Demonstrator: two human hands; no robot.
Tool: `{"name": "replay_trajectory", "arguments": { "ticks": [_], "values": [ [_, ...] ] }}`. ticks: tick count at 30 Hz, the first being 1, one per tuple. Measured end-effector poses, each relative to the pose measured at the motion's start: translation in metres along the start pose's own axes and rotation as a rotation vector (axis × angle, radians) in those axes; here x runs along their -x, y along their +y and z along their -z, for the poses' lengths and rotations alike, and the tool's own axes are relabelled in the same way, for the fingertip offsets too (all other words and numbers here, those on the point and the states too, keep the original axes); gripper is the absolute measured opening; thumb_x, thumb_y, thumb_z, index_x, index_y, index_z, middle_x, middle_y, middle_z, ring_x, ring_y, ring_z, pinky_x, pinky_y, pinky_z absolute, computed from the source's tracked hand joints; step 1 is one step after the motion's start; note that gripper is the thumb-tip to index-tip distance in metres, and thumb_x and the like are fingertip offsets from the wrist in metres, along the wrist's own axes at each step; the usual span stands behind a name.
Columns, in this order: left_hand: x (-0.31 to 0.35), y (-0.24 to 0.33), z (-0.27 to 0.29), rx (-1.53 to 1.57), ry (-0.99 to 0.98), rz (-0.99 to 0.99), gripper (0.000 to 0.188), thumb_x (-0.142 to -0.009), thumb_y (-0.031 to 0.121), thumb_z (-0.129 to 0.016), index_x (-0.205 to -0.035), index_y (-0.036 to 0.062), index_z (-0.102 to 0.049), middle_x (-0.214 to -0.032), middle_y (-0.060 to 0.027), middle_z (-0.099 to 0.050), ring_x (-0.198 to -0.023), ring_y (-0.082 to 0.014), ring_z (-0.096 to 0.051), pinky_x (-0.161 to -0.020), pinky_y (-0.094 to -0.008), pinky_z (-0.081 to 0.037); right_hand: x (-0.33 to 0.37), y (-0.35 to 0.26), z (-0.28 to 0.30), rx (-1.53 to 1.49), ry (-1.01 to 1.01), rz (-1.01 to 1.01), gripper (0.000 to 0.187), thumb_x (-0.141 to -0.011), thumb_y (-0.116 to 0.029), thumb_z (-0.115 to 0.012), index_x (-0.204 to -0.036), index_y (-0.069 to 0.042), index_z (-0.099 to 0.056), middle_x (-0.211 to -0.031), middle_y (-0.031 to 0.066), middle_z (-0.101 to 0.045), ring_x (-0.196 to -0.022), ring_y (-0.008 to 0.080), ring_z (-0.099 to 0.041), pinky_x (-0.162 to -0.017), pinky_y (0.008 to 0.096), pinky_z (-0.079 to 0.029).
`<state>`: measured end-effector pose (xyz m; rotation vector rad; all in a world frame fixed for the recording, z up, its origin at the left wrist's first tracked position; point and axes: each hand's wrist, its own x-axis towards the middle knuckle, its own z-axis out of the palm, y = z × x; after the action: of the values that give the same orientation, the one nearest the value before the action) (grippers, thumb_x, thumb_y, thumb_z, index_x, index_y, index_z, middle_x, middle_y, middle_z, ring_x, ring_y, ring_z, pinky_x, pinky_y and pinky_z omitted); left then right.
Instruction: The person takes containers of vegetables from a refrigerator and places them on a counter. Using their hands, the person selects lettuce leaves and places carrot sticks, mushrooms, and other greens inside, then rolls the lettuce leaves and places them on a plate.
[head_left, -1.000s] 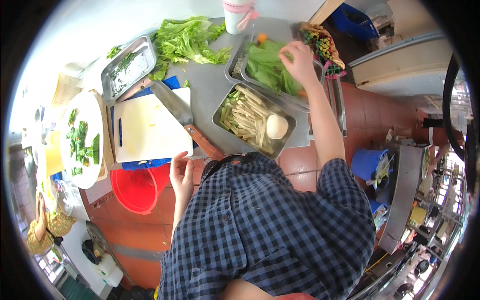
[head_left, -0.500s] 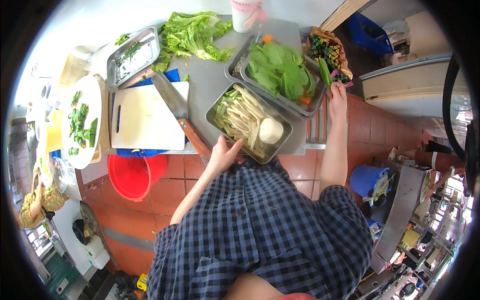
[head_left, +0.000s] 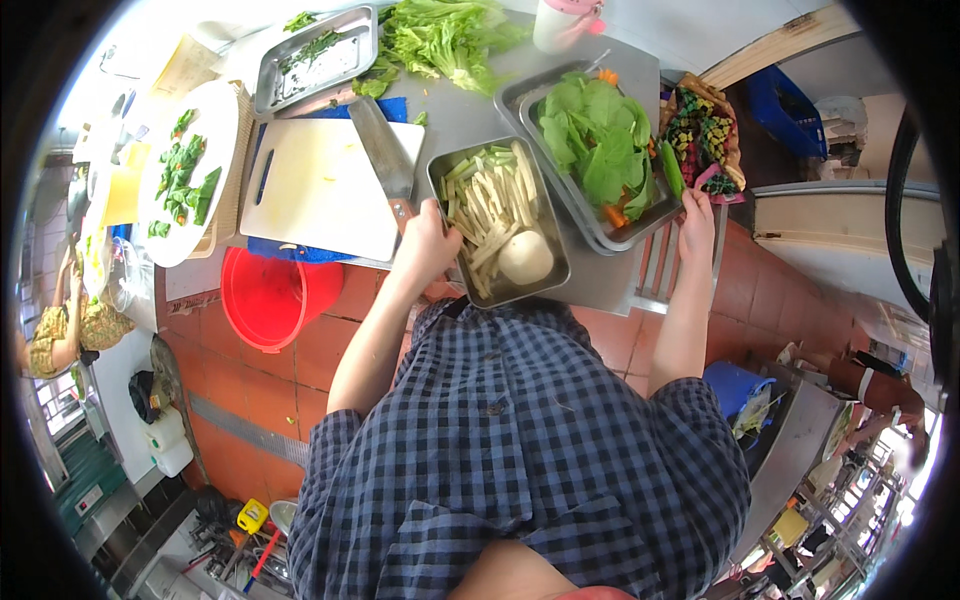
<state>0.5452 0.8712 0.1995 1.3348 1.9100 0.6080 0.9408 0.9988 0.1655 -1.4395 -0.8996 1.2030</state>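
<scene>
My left hand (head_left: 428, 248) is closed at the left rim of a metal tray (head_left: 562, 255) near my body, above the cleaver (head_left: 385, 150) handle. Pale cut vegetable strips (head_left: 490, 200) and a round white peeled vegetable (head_left: 526, 258) fill that tray. My right hand (head_left: 697, 222) is closed at the right edge of a second metal tray (head_left: 590, 228), heaped with green leaves (head_left: 600, 130) and orange pieces. One long leaf (head_left: 672, 168) hangs over the rim at my fingertips. The cleaver lies across a white cutting board (head_left: 325, 185). My fingertips are partly hidden.
Lettuce (head_left: 450, 40), a tray with green scraps (head_left: 318, 58) and a white cup (head_left: 566, 25) stand at the back. To the left is a white plate (head_left: 185, 215) of greens. A red bucket (head_left: 270, 305) sits below the counter. Right is a vegetable-filled basket (head_left: 705, 120).
The tray of cut strips has turned clockwise and shifted left beside the cutting board, my left hand moving along its rim. My right hand stays at the leaf tray's edge. The view has shifted.
</scene>
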Motion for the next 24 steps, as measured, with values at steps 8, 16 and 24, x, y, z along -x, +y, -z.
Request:
{"name": "replay_trajectory", "arguments": {
  "ticks": [8,16,24],
  "values": [
    [0.01,0.0,0.016,0.09,0.369,-0.312,0.026,-0.079,0.008,-0.056,-0.104,-0.0006,-0.052,-0.087,-0.0138,-0.054,-0.075,-0.0255,-0.055,-0.071,-0.034,-0.045,0.098,-0.056,-0.046,0.065,-0.267,0.32,0.012,-0.085,-0.006,-0.054,-0.097,-0.004,-0.056,-0.08,0.0019,-0.057,-0.074,0.0089,-0.054,-0.069,0.0227,-0.043],
    [0.051,0.02,-0.001,0.94,-0.734,0.089,0.047,-0.093,0.038,-0.037,-0.104,-0.002,-0.057,-0.098,-0.0096,-0.06,-0.091,-0.014,-0.056,-0.079,-0.0271,-0.046,0.146,-0.074,-0.145,0.48,-1.19,0.476,0.011,-0.079,-0.002,-0.059,-0.09,-0.002,-0.06,-0.082,0.0044,-0.058,-0.08,0.0116,-0.055,-0.071,0.0263,-0.044],
    [0.064,0.013,-0.014,1.398,-0.549,0.067,0.023,-0.09,0.013,-0.049,-0.111,0.0039,-0.048,-0.101,-0.0086,-0.057,-0.089,-0.0178,-0.059,-0.077,-0.0331,-0.051,0.155,-0.035,-0.166,-0.074,-0.976,-0.007,0.021,-0.081,-0.004,-0.061,-0.101,-0.002,-0.052,-0.089,0.0014,-0.055,-0.08,0.0077,-0.052,-0.072,0.0222,-0.045]
  ]
}}
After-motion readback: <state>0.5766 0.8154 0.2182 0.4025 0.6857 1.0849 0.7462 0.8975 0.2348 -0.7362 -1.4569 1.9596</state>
